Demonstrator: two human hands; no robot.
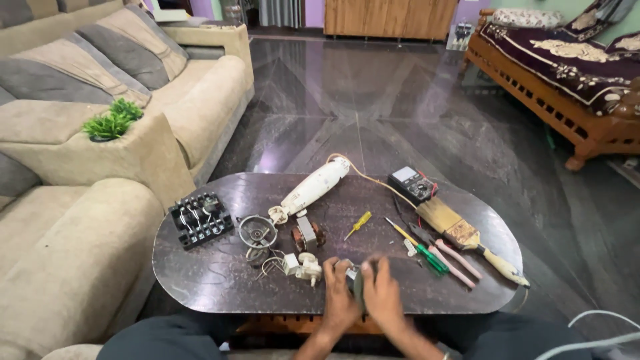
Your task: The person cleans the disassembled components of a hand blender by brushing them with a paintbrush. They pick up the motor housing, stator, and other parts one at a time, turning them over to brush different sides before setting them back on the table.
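Both hands, left hand [338, 293] and right hand [383, 291], sit together, clamped on a small dark motor part [355, 279] at the oval table [200, 280] edge; likely mid-disassembly, needing a firm grip.

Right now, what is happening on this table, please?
A person sits at a dark oval table and holds a small dark part between both hands, the left hand and the right hand closed around it near the table's front edge; the motion blurs it. Around them lie a white appliance body, a small motor, a yellow screwdriver, a multimeter, a paintbrush and a black slotted part.
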